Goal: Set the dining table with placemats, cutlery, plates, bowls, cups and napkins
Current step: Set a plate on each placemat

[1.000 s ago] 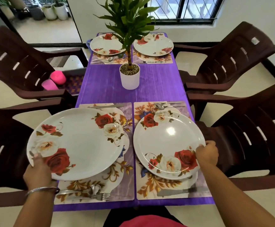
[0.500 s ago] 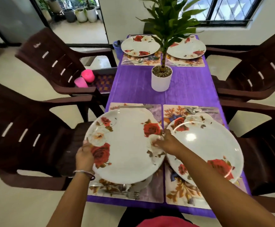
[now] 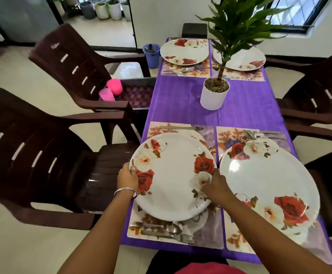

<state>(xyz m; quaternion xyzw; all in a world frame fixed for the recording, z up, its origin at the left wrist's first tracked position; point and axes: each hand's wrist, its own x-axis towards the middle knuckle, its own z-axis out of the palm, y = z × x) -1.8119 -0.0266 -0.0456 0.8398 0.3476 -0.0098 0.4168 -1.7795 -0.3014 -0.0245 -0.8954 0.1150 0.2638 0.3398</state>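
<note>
Gripping round glossy left plate (image 3: 171,175) by opposite rims: left hand (image 3: 127,177) curled on left edge, right hand (image 3: 213,184) pinching right edge. Plate over near-left mat (image 3: 210,236), flat laminated floral rectangle; contact with mat unclear. Steel fork (image 3: 181,237) and spoon (image 3: 174,228) on mat's near edge. Right plate (image 3: 268,186), same rose print, on near-right mat (image 3: 236,242). Purple cloth (image 3: 181,103) on table.

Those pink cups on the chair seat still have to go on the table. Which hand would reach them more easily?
Probably the left hand. It grips the near-left plate at its outer edge, on the side where the pink cups sit. The right hand would have to cross over that plate.
</note>
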